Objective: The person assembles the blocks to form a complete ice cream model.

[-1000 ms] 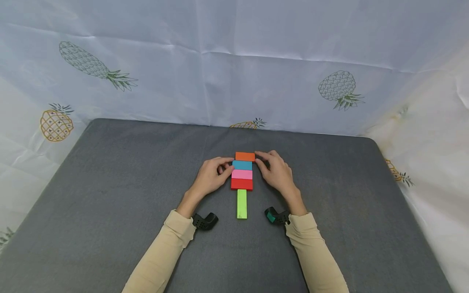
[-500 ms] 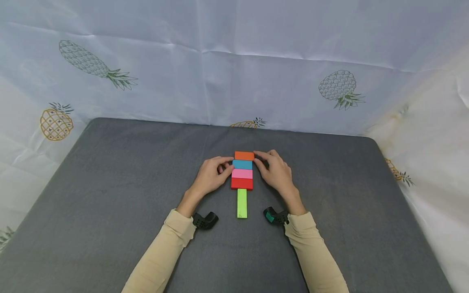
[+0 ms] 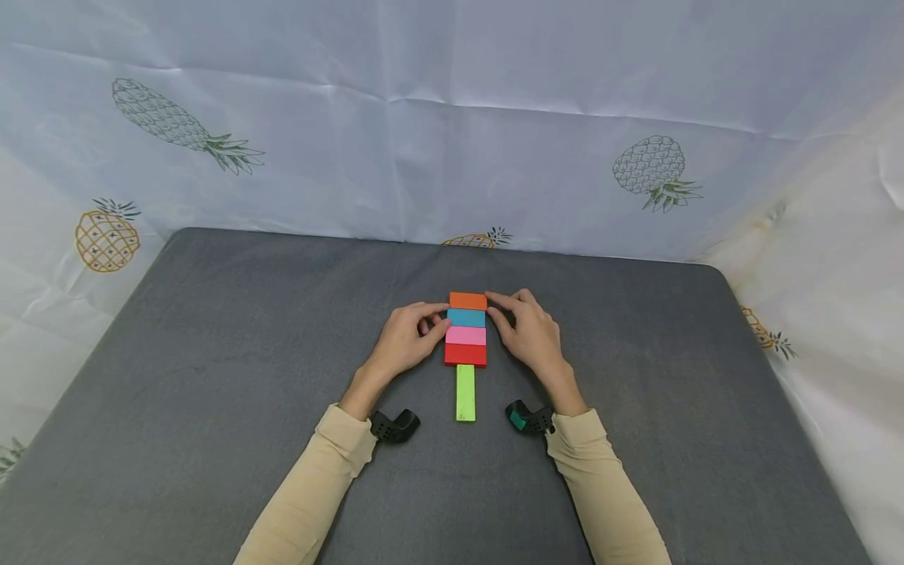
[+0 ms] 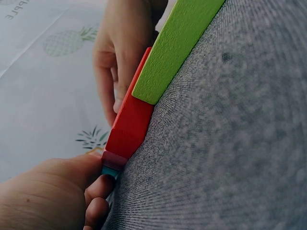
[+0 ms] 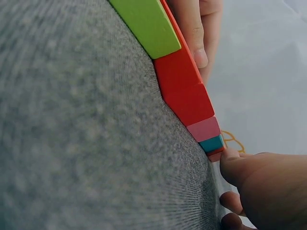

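A row of flat coloured blocks lies on the grey cloth: an orange block at the far end, then a blue block, a pink block and a red block. Below the red one, a lime-green block points lengthwise toward me. My left hand rests its thumb and index fingertip at the left ends of the blue and pink blocks. On the other side, my right hand touches the orange block's right end with its fingertips. The left wrist view shows the red block close up.
A grey cloth-covered table spreads around the blocks. Behind it hangs a pale curtain with a pineapple print. Black wrist devices sit at both cuffs.
The orange block has slid left, nearer in line with the blue block, and my right hand has moved left with it. My left hand has stayed nearly still.
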`<state>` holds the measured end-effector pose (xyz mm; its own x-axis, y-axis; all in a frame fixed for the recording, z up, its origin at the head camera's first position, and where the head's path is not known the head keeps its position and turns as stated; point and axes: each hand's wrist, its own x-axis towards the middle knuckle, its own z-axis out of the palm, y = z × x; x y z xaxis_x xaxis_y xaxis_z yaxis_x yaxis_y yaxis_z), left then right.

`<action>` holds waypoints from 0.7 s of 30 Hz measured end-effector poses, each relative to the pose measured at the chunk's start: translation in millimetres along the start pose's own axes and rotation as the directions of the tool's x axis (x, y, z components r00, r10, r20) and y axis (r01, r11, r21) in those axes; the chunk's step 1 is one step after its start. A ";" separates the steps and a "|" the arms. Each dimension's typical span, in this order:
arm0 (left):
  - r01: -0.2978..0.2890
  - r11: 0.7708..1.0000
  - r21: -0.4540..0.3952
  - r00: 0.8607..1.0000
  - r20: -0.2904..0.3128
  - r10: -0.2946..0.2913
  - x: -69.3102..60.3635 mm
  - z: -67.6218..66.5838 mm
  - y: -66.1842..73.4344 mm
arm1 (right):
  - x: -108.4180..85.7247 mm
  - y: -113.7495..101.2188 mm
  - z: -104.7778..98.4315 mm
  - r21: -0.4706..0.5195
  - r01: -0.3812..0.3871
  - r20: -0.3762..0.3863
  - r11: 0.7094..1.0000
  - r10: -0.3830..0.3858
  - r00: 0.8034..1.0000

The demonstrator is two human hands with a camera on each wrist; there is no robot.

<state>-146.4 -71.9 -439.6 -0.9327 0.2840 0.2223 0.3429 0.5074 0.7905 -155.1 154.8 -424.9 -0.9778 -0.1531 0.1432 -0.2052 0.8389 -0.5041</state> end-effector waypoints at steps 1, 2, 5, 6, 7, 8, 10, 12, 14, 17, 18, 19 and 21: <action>0.001 1.000 -0.001 1.000 0.000 -0.001 0.0 0.0 0.0 | 0.1 0.0 0.1 -0.001 0.002 -0.003 1.000 -0.002 1.000; 0.001 1.000 -0.001 1.000 0.000 -0.001 0.0 0.0 -0.1 | 0.1 0.0 0.3 -0.001 0.003 -0.004 1.000 -0.003 1.000; -0.001 1.000 0.000 1.000 -0.001 0.001 0.1 0.1 -0.1 | 0.1 0.2 0.8 0.000 0.006 -0.009 1.000 -0.006 1.000; -0.003 1.000 0.000 1.000 -0.002 0.003 0.1 0.2 -0.1 | 0.2 0.2 1.0 -0.002 0.005 -0.009 1.000 -0.005 1.000; -0.004 1.000 0.000 1.000 -0.003 0.004 0.2 0.2 -0.2 | 0.2 0.2 1.1 -0.002 0.006 -0.009 1.000 -0.006 1.000; -0.004 1.000 -0.001 1.000 -0.003 0.004 0.2 0.2 -0.2 | 0.4 0.1 1.4 -0.005 0.006 -0.009 1.000 -0.006 1.000; -0.002 1.000 -0.001 1.000 -0.004 0.002 0.3 0.1 -0.1 | 0.7 -0.2 1.7 -0.005 0.005 -0.008 1.000 -0.005 1.000; 0.000 1.000 -0.003 1.000 -0.005 0.000 0.4 0.0 -0.1 | 0.9 -0.7 1.8 -0.008 0.002 -0.007 1.000 -0.002 1.000; 0.002 1.000 -0.003 1.000 -0.005 -0.002 0.5 0.0 -0.2 | 1.0 -1.1 1.9 -0.008 -0.001 -0.007 1.000 0.001 1.000; -0.001 1.000 -0.002 1.000 -0.005 0.001 0.8 0.3 -0.8 | 0.8 -1.8 2.2 -0.008 -0.005 -0.007 1.000 0.005 1.000; -0.002 1.000 -0.003 1.000 -0.006 0.002 0.8 0.4 -1.1 | 0.8 -1.8 2.3 -0.009 -0.005 -0.008 1.000 0.005 1.000; -0.003 1.000 -0.003 1.000 -0.006 0.003 0.8 0.5 -1.4 | 0.8 -1.9 2.4 -0.009 -0.006 -0.007 1.000 0.006 1.000; -0.005 1.000 -0.005 1.000 -0.007 0.005 0.7 0.5 -1.8 | 0.8 -2.2 2.5 -0.009 -0.006 -0.008 1.000 0.006 1.000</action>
<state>-147.6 -72.1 -441.2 -0.9319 0.2806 0.2299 0.3467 0.5023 0.7922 -155.5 151.6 -425.8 -0.9785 -0.1443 0.1471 -0.1993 0.8443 -0.4975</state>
